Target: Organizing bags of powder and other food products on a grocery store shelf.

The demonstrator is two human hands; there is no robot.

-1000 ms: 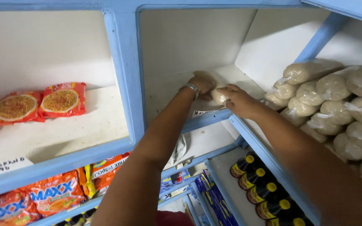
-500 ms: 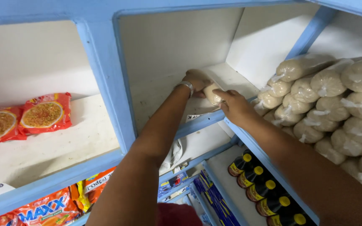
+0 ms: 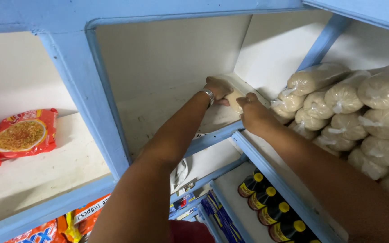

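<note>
Both my hands reach into the middle compartment of a blue-framed white shelf [image 3: 212, 137]. My left hand [image 3: 217, 87], with a metal band at the wrist, and my right hand [image 3: 252, 112] together grip a small clear bag of pale grain [image 3: 234, 98] lying on the shelf board near the back right corner. Most of the bag is hidden by my fingers. To the right, a stack of several similar tied bags [image 3: 352, 117] fills the neighbouring compartment.
Red instant noodle packets [image 3: 23, 134] lie in the left compartment, with more noodle packs [image 3: 41, 231] on the shelf below. Dark bottles with yellow caps [image 3: 271, 211] stand on the lower right shelf. A blue upright post [image 3: 91, 103] separates the compartments.
The view has shifted right and closer. My hands and the small bag have stayed at the back of the middle compartment, my fingers closing further over the bag.
</note>
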